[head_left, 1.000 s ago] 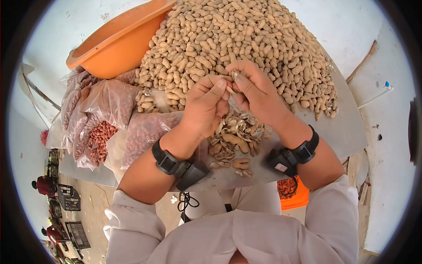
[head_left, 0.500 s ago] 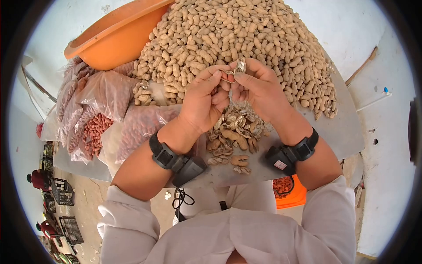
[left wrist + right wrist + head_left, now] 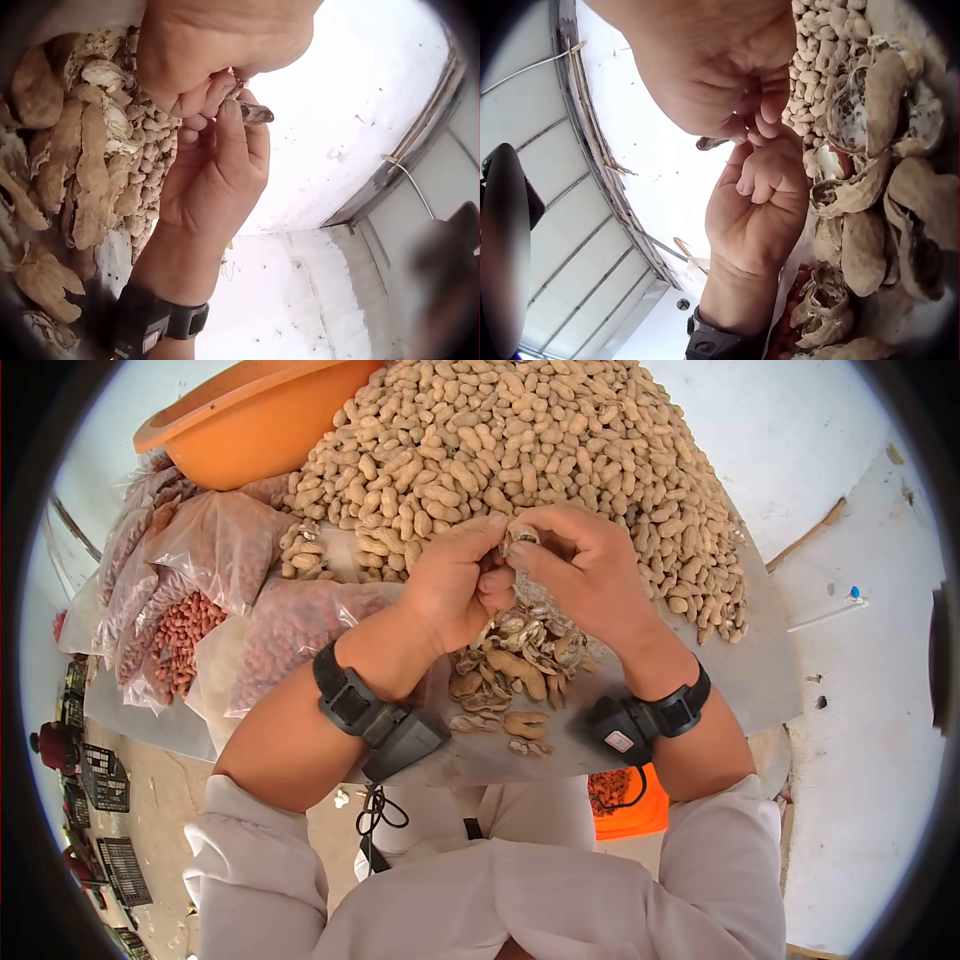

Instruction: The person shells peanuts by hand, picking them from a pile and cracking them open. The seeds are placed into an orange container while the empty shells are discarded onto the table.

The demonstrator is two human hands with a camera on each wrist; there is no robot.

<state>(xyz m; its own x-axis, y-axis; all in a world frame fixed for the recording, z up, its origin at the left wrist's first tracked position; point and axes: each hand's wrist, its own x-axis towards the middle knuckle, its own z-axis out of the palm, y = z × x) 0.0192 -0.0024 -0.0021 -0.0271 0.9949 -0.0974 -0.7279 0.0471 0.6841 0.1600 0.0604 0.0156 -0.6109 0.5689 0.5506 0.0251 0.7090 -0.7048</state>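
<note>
In the head view my left hand (image 3: pixel 448 582) and right hand (image 3: pixel 585 568) meet over the table, fingertips against each other. Between thumb and index finger the right hand pinches a cracked peanut shell (image 3: pixel 522 534), whose end (image 3: pixel 259 115) sticks out past the thumb in the left wrist view. Curled fingers of the left hand grip the peanut's other side; most of that part is hidden behind them. Below the hands lies a small pile of broken peanut shells (image 3: pixel 520 660), also close by in the right wrist view. Beyond them rises a large heap of unshelled peanuts (image 3: pixel 520 445).
Clear plastic bags of red peanut kernels (image 3: pixel 215 545) lie at the left, one with loose kernels (image 3: pixel 185 635) showing. An orange basin (image 3: pixel 250 430) tilts behind them. Below the table's front edge is an orange container (image 3: pixel 635 810) of reddish bits. Black crates (image 3: pixel 105 778) stand on the floor.
The shell was opened half a second ago with red kernels showing; now the fingers cover them. The hands have closed in on each other, and the head view has shifted slightly.
</note>
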